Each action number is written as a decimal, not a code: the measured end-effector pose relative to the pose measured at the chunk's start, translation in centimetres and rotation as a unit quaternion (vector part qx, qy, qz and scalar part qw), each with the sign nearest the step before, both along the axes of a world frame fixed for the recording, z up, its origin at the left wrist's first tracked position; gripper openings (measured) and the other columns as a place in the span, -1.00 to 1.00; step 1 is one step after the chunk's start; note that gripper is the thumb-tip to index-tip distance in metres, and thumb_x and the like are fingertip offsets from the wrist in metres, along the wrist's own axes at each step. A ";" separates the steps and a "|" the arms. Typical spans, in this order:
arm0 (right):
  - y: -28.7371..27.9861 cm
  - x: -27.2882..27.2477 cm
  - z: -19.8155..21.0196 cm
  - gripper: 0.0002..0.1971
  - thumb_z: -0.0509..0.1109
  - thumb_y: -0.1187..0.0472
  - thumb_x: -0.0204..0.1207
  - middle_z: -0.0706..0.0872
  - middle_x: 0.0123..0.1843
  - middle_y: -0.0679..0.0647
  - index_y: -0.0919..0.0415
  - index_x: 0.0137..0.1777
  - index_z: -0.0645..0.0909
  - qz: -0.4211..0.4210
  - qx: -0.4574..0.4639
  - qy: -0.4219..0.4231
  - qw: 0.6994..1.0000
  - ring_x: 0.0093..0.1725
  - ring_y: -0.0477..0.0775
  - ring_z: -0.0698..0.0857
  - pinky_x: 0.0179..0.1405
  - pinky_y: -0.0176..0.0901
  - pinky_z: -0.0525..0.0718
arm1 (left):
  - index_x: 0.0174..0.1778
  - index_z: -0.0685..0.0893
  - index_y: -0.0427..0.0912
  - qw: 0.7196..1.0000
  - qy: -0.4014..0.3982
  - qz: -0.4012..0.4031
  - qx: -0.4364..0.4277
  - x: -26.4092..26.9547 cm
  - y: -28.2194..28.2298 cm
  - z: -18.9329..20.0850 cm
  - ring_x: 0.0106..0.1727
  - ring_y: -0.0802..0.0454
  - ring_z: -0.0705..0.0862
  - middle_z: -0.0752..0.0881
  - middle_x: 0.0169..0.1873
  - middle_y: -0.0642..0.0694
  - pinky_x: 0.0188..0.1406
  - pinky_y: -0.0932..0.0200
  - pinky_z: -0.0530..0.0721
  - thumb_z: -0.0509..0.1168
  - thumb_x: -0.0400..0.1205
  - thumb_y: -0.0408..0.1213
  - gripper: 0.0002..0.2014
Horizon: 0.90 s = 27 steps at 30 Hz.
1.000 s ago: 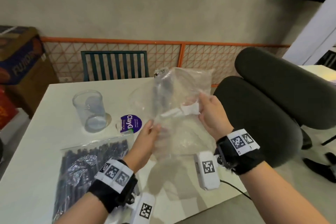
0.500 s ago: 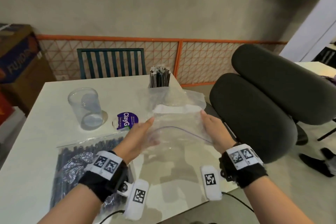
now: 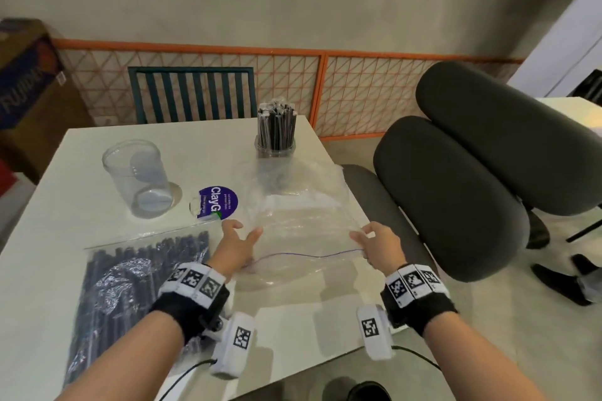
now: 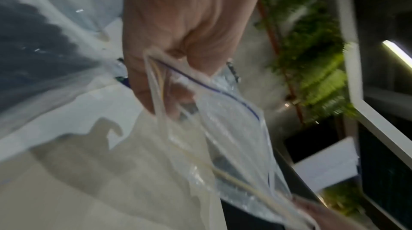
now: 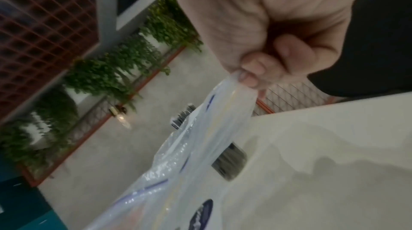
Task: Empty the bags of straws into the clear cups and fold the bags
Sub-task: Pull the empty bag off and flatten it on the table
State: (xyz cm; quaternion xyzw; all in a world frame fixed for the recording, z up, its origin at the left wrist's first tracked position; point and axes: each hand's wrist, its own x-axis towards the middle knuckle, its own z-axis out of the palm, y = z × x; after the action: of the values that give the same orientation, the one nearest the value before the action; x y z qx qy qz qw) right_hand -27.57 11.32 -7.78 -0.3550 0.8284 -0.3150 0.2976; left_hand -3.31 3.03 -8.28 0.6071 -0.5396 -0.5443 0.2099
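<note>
Empty bag (image 3: 306, 238) stretched between hands, left fingers (image 4: 160, 92) pinching one corner, right fingers (image 5: 252, 73) the other

Empty bag (image 3: 303, 231) clear glossy plastic, crinkled; table (image 3: 65, 238) smooth matt white; cup (image 3: 136, 179) clear plastic.

A: Which bag is empty?
B: The clear zip bag (image 3: 303, 231), spread over the desk's right half, blue seal line nearest the viewer.

A: And the rest?
B: Full bag of dark straws (image 3: 130, 286) flat at left; empty clear cup (image 3: 136, 177) upright behind it; straw-filled cup (image 3: 276, 137) at the far edge.
</note>
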 end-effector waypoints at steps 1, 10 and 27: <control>0.1 -0.3 -0.6 -0.73 0.38 0.03 0.56 0.57 -0.51 0.06 0.27 -0.01 0.54 -0.001 0.016 0.008 1.000 -0.59 0.00 0.45 -0.58 -0.23 0.42 | 0.48 0.14 -0.17 0.999 0.014 -0.015 0.027 0.1 0.1 -0.2 -0.21 -0.05 0.56 0.57 0.04 -0.22 -0.34 0.25 0.55 0.22 0.66 -0.16 -0.47; 0.3 -2.2 -2.7 -0.59 0.25 0.08 0.64 0.44 0.37 0.26 0.21 0.44 0.40 0.159 0.175 0.294 0.926 0.36 0.30 0.47 0.24 0.13 0.60 | 0.43 0.43 -0.17 0.928 -0.273 -0.210 -0.146 -0.4 -1.1 -3.2 0.33 -0.21 0.47 0.35 0.40 -0.24 0.37 0.01 0.44 0.15 0.69 -0.24 -0.63; -6.4 -1.5 -9.5 0.37 0.62 -0.25 0.10 -0.60 0.62 0.03 -0.36 0.53 -0.52 0.433 0.321 0.273 0.797 0.60 0.50 -0.43 0.37 0.80 -0.07 | 0.53 -0.43 0.30 0.756 -0.459 -0.456 -0.097 -6.1 -1.7 -9.9 0.61 -0.19 -0.45 -0.50 0.58 -0.16 0.33 -0.71 -0.21 0.59 0.10 0.19 0.40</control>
State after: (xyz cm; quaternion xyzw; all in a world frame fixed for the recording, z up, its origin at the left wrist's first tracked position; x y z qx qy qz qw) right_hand -29.02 4.91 -17.25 -0.6322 0.6886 0.2406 0.2613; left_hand -9.39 1.35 -18.18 0.4426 -0.8341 -0.1765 -0.2779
